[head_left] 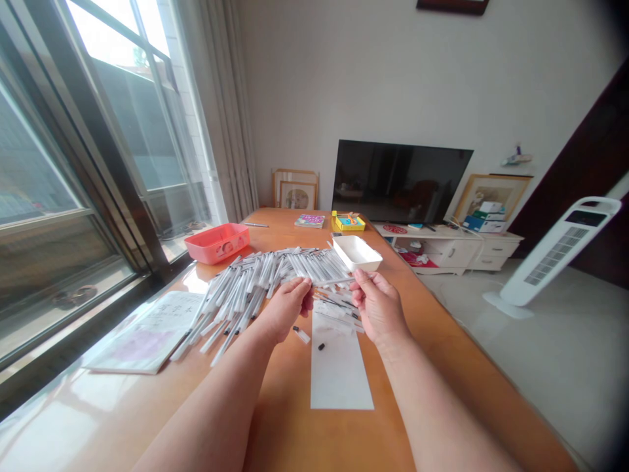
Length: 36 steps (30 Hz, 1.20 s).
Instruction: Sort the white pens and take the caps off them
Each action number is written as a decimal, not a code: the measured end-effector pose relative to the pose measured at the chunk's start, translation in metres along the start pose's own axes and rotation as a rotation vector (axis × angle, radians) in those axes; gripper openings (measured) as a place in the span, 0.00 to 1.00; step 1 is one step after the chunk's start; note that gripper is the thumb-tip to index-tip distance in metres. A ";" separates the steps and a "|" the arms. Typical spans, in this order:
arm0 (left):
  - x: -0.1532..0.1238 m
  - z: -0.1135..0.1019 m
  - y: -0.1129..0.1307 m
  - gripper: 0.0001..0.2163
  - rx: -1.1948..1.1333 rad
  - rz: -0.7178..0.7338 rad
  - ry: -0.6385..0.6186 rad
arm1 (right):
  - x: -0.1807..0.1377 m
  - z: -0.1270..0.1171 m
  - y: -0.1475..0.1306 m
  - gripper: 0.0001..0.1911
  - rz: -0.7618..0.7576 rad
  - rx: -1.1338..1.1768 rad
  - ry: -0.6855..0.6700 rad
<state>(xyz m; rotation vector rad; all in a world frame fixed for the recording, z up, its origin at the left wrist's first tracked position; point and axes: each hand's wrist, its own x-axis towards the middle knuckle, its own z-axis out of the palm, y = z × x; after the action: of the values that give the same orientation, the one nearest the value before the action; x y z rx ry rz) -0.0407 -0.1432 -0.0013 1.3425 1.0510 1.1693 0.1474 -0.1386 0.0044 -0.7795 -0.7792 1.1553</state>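
Observation:
My left hand point(291, 303) and my right hand point(379, 303) are both closed in a pinch, holding the two ends of a slim translucent pen point(335, 284) stretched level between them. Beyond and to the left lies a big heap of similar clear pens point(265, 272), many with black parts. Under my hands a white sheet of paper point(340, 377) carries several loose pens at its far end. A small black cap point(321, 347) lies on the sheet. Left of it, on the wood, rests a short clear cap piece point(301, 334) with a black end.
A red plastic basket point(217, 244) stands behind the heap at left, a white tray point(358, 253) at right. A notebook point(147, 331) lies on the left of the wooden table point(285, 406). Farther back are a yellow box point(350, 224) and a colourful booklet point(309, 221).

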 end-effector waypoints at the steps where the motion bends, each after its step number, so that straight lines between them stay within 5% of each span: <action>1: 0.000 0.000 0.000 0.20 0.012 -0.007 0.011 | 0.000 0.000 0.000 0.18 0.004 -0.001 -0.008; 6: -0.001 -0.002 0.002 0.23 -0.004 -0.075 0.091 | 0.000 -0.001 0.000 0.17 0.006 -0.015 -0.011; 11: 0.001 -0.004 0.000 0.16 -0.109 -0.055 0.006 | 0.002 -0.003 0.001 0.18 0.012 -0.006 0.013; 19: 0.003 0.001 -0.006 0.21 0.061 -0.076 0.087 | 0.002 -0.003 0.003 0.18 0.016 -0.012 -0.007; 25: 0.001 -0.001 0.000 0.17 -0.144 -0.090 -0.010 | 0.004 -0.005 0.001 0.18 0.004 -0.014 0.023; 36: -0.001 0.001 0.002 0.23 -0.049 -0.117 -0.001 | 0.001 -0.001 -0.001 0.19 0.009 -0.017 0.003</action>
<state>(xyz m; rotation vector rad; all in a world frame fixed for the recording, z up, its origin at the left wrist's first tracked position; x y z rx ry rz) -0.0400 -0.1443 0.0003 1.2262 1.0791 1.1005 0.1489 -0.1384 0.0054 -0.7998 -0.7846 1.1559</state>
